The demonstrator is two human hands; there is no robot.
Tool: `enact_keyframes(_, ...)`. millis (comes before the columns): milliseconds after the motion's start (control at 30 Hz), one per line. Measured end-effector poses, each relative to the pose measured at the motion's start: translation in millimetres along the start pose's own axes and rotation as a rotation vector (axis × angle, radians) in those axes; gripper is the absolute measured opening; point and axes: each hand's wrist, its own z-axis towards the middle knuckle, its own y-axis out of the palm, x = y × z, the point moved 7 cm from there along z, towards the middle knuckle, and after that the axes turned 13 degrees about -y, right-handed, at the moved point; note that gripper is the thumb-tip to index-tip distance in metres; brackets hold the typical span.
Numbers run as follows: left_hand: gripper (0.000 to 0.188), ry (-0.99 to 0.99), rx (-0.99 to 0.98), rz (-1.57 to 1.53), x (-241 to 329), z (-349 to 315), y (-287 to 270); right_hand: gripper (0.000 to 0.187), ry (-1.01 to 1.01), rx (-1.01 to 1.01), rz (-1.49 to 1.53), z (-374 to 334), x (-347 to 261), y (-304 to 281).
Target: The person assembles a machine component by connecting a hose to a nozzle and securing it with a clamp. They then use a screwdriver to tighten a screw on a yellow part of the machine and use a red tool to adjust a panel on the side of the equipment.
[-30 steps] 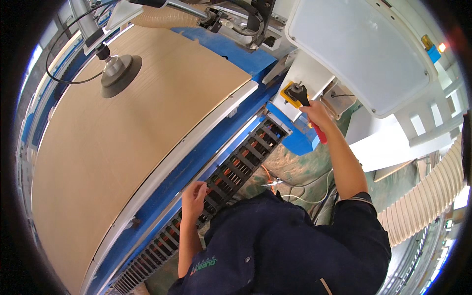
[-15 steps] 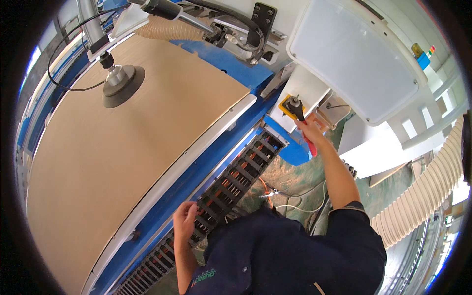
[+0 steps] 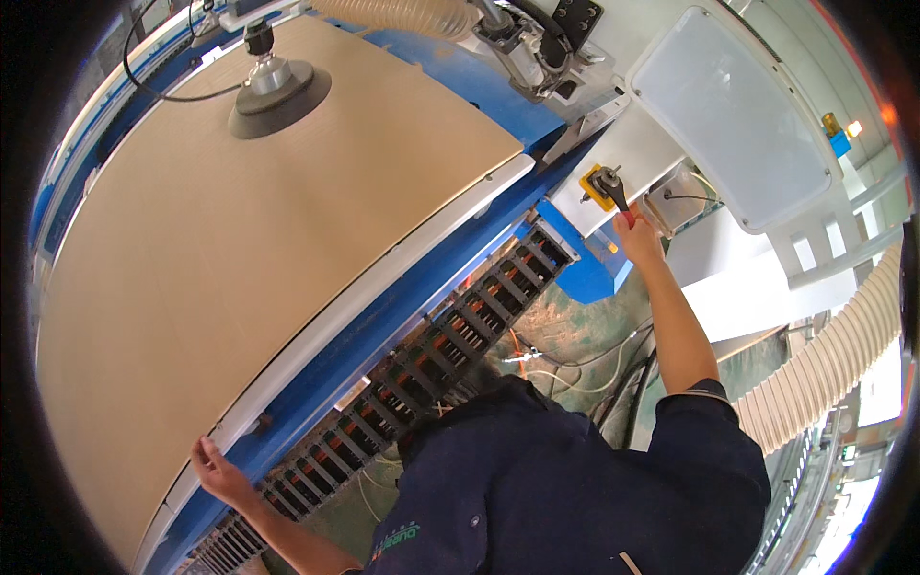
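Note:
My right hand [image 3: 640, 240] is closed around the red grip of a black-headed wrench [image 3: 615, 192]. The wrench's head sits on a metal tool holder [image 3: 604, 176] in a yellow bracket [image 3: 591, 190], fixed to the white machine housing. Most of the grip is hidden by my hand. Lower left, my left hand [image 3: 220, 471] holds nothing, its fingers slightly apart and resting at the white edge rail [image 3: 355, 316] beside a large beige board [image 3: 220, 259].
A black suction cup [image 3: 278, 99] stands over the board's far part. Between my body and the blue machine side runs a black cable chain [image 3: 431, 359]. A white box-like cover [image 3: 733, 115] rises at the upper right, with a ribbed hose [image 3: 805, 383] below it. Loose cables [image 3: 585, 383] lie on the floor.
My left hand has moved from above the cable chain leftward to the board's edge rail. My right hand still grips the wrench, now nearer its head. The view has shifted.

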Motion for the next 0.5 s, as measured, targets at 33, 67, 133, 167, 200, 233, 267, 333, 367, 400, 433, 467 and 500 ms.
enact_keyframes(33, 0.032, 0.026, 0.071, 0.075, -7.2, 9.2, -12.5, 0.073, 0.009, -0.013, -0.008, 1.3, -5.6, -2.4)
enact_keyframes(67, 0.035, 0.052, 0.14, 0.152, -13.7, 17.2, -23.3, 0.073, 0.038, -0.009, -0.023, -3.2, -10.4, -4.6)
enact_keyframes(133, 0.04, -0.002, 0.132, 0.102, -25.7, 35.7, -30.8, 0.073, 0.104, 0.009, -0.051, -17.2, -14.6, -12.0)
enact_keyframes(167, 0.042, -0.03, 0.13, 0.079, -35.1, 44.5, -32.6, 0.073, 0.142, 0.011, -0.022, -16.8, -8.6, -10.5)
enact_keyframes(200, 0.043, -0.019, 0.173, 0.135, -49.3, 53.1, -40.9, 0.074, 0.17, 0.009, 0.013, -11.3, -2.0, -2.2)
enact_keyframes(233, 0.044, -0.005, 0.212, 0.193, -64.3, 62.7, -50.1, 0.076, 0.203, 0.006, 0.049, -7.7, 4.5, 6.5)
enact_keyframes(267, 0.045, 0.01, 0.25, 0.251, -78.4, 70.3, -58.5, 0.069, 0.225, 0.067, 0.109, -5.7, 10.7, 12.3)
enact_keyframes(333, 0.047, 0.055, 0.295, 0.4, -93.6, 80.4, -67.4, 0.063, 0.256, 0.183, 0.209, -6.5, 23.1, 23.2)
enact_keyframes(367, 0.048, 0.104, 0.32, 0.515, -97.8, 85.9, -70.9, 0.064, 0.262, 0.237, 0.249, -8.5, 31.3, 28.1)
enact_keyframes(400, 0.048, 0.156, 0.342, 0.629, -102.8, 91.9, -74.3, 0.065, 0.266, 0.292, 0.289, -10.5, 40.7, 33.8)
enact_keyframes(433, 0.049, 0.171, 0.347, 0.641, -115.9, 98.2, -80.4, 0.064, 0.271, 0.315, 0.262, -13.2, 39.3, 30.4)
enact_keyframes(467, 0.049, 0.186, 0.352, 0.652, -131.2, 104.3, -88.8, 0.066, 0.286, 0.295, 0.205, -15.4, 38.9, 27.7)
enact_keyframes(500, 0.05, 0.196, 0.355, 0.652, -143.7, 107.6, -88.4, 0.068, 0.298, 0.279, 0.145, -16.6, 30.9, 18.0)
